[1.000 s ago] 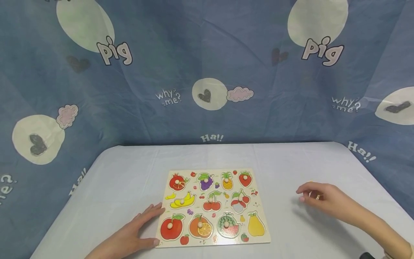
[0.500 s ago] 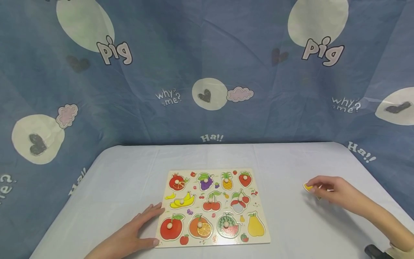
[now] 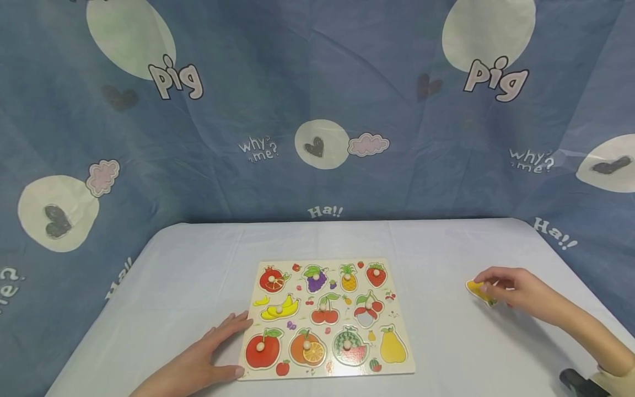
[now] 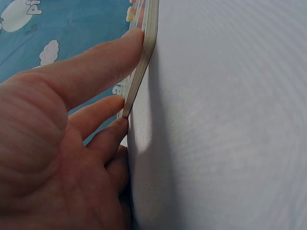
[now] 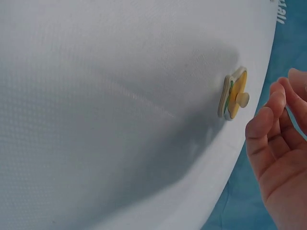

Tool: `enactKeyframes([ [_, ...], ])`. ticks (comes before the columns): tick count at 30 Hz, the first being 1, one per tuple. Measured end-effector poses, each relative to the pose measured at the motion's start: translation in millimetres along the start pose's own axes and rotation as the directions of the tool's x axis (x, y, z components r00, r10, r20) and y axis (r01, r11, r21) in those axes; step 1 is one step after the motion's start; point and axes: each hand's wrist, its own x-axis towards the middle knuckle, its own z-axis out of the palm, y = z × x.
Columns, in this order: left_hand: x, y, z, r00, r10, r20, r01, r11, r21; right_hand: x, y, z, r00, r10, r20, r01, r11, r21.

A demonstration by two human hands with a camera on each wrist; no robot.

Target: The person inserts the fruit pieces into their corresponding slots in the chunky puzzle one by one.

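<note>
A yellow pear puzzle piece (image 3: 480, 291) with a green leaf and a round knob lies on the white table at the right. My right hand (image 3: 521, 292) hovers beside it, fingers loosely bent. In the right wrist view the pear piece (image 5: 236, 96) shows its knob standing free, and the hand (image 5: 283, 139) is apart from it. A wooden fruit puzzle board (image 3: 324, 380) sits in the middle. My left hand (image 3: 203, 355) rests against its left side, fingertips on the edge and thumb at the near corner. The left wrist view shows these fingers (image 4: 103, 139) along the board's edge (image 4: 148, 48).
Several knobbed fruit pieces fill the board, among them an apple (image 3: 270, 353), bananas (image 3: 288, 310) and a watermelon (image 3: 342, 355). The pear picture (image 3: 392, 347) on the board shows no knob. A patterned blue cloth (image 3: 397, 187) hangs behind the table.
My right hand has drawn back to the right, uncovering more of the pear piece on the table. The left hand and the board have stayed still.
</note>
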Motion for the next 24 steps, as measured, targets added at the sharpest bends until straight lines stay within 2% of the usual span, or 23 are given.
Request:
enactKeyframes([
  [7, 0.6, 0.4, 0.0, 1.0, -0.006, -0.001, 0.006, 1.0, -0.002, 2.8, 0.0, 1.2, 0.997, 0.078, -0.006, -0.078, 0.997, -0.02],
  [15, 0.3, -0.9, -0.1, 1.0, 0.016, 0.004, -0.016, 1.0, -0.003, 3.3, 0.6, 7.5, 0.981, 0.191, -0.044, -0.193, 0.98, -0.05],
  [24, 0.5, -1.3, -0.2, 1.0, 0.012, 0.005, -0.012, 1.0, 0.0, 4.9, 4.4, 13.7, 0.966, 0.243, -0.091, -0.25, 0.965, -0.081],
])
